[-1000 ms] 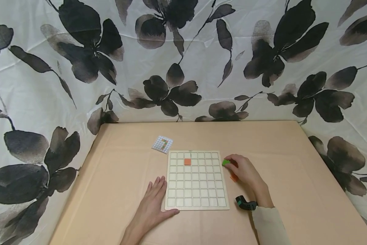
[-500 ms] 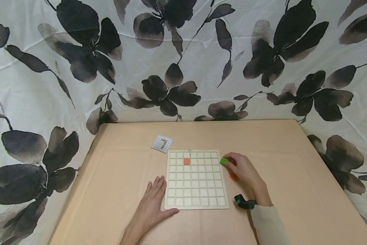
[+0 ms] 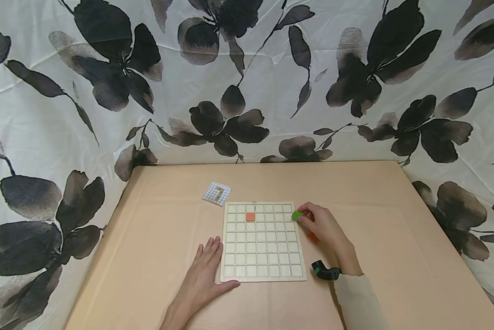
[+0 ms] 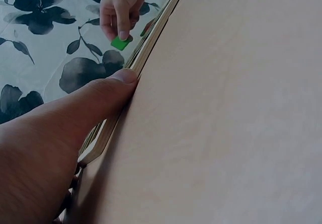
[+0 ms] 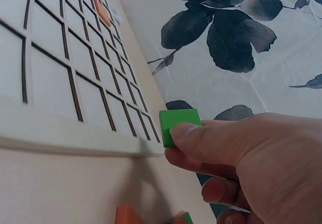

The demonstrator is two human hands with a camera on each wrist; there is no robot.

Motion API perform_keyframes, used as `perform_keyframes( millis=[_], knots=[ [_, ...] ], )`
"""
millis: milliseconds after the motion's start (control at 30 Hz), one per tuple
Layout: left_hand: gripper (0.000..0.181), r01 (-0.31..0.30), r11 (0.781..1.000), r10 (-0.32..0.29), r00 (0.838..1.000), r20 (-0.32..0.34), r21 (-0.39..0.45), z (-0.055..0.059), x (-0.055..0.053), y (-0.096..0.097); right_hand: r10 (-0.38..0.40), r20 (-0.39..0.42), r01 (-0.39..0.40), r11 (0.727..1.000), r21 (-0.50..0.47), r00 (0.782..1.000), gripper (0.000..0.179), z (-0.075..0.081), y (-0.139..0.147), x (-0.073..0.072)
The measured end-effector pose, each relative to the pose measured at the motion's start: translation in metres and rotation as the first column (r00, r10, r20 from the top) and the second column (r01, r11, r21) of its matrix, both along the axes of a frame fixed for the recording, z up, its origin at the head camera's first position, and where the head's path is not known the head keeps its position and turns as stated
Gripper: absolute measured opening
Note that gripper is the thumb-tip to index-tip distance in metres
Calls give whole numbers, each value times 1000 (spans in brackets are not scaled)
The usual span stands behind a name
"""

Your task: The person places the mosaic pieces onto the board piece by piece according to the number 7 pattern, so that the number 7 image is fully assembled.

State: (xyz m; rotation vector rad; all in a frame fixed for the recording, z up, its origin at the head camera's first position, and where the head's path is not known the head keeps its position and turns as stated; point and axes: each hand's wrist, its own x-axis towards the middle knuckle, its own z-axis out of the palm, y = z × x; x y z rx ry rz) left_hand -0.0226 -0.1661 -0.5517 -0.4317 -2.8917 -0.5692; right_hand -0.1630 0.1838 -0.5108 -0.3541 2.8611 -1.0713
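Observation:
A pale square board (image 3: 263,277) with a raised grid lies on the table. One orange square tile (image 3: 250,217) sits in its second row. My right hand (image 3: 327,231) pinches a green square tile (image 5: 176,116) between thumb and fingers, just over the board's upper right edge. Below that hand, orange tiles (image 3: 312,237) lie on the table, partly hidden; the right wrist view also shows a bit of a green piece (image 5: 187,218) there. My left hand (image 3: 205,275) rests at the board's lower left corner, fingers straight along its side, thumb (image 4: 103,93) against its bottom edge.
A small card (image 3: 216,194) printed with a coloured grid pattern lies beyond the board's upper left corner. The tan tabletop (image 3: 379,206) ends at a white cloth (image 3: 288,133) with dark flowers. A black strapped device (image 3: 326,271) sits at my right wrist.
My right hand has moved left and slightly away from me, bringing the green tile from beside the board to over its right edge. The left hand keeps its place.

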Motion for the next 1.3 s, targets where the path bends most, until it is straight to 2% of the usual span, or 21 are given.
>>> perform_keyframes(
  millis=[200,367,633,933,1133,1300],
  knots=[
    [109,-1,1000,1,1000,-6,0,-1,-1,1,16,-19,-16,1000,-13,1000,20,3,-6,-2],
    [108,-7,1000,6,1000,26,26,-1,0,2,15,-3,-15,1000,-21,1000,20,4,-12,-3],
    [108,-9,999,6,998,66,47,0,1,2,32,-29,-32,999,-21,999,20,3,-20,-8],
    [107,-10,999,10,1000,9,39,-2,2,2,34,-38,-37,998,-60,999,18,2,-36,-12],
    [107,-13,999,12,999,36,40,-2,2,2,63,-47,-66,996,-63,997,17,-2,-46,-14],
    [107,-12,999,11,999,31,44,-2,2,2,91,-60,-94,994,-55,994,17,-5,-56,-15]
  ],
)
